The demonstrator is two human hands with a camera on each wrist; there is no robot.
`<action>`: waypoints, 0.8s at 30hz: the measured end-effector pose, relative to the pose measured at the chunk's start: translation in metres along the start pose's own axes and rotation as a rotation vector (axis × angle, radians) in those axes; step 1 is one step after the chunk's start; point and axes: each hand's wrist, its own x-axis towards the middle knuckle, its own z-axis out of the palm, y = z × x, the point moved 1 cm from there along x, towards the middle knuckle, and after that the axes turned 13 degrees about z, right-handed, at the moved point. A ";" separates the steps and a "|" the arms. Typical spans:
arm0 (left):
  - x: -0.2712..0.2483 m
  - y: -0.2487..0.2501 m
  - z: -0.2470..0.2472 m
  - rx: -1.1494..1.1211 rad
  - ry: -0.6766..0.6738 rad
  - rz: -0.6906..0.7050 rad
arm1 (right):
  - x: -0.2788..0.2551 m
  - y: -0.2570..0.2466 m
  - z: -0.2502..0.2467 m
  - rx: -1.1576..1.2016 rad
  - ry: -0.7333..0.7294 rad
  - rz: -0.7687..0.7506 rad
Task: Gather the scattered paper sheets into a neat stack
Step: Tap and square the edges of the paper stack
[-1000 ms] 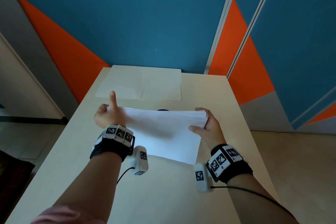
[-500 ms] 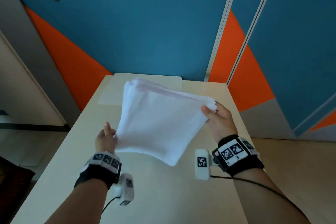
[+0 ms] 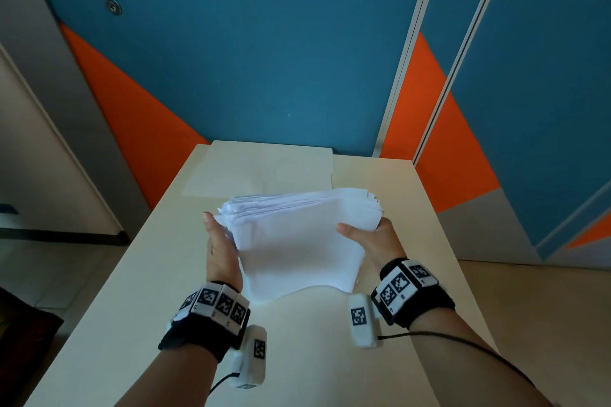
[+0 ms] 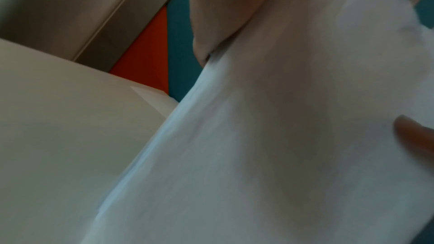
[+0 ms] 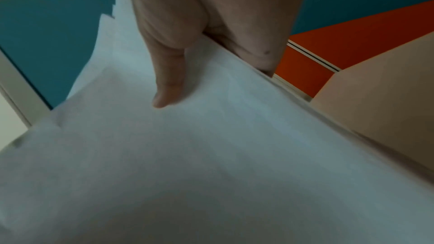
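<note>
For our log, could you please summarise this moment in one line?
paper stack: uneven edges; left hand: holds; right hand: pinches

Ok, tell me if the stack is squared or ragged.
Ragged. The stack, held between left hand and right hand, shows staggered far edges.

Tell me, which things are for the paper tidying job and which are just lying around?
For the job: the paper sheets, held at their sides by the left hand and the right hand.

Just lying about: the cream folder, flat at the far end of the table.
</note>
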 end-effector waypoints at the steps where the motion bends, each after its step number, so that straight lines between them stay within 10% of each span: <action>1: -0.007 0.010 0.004 0.000 -0.039 -0.017 | 0.001 0.002 0.001 0.024 0.013 0.006; 16: 0.002 0.018 0.012 -0.113 -0.176 0.265 | -0.009 0.003 0.000 0.134 0.049 -0.156; 24: -0.003 0.014 0.012 0.202 -0.143 0.474 | -0.015 -0.003 0.004 0.130 0.077 -0.212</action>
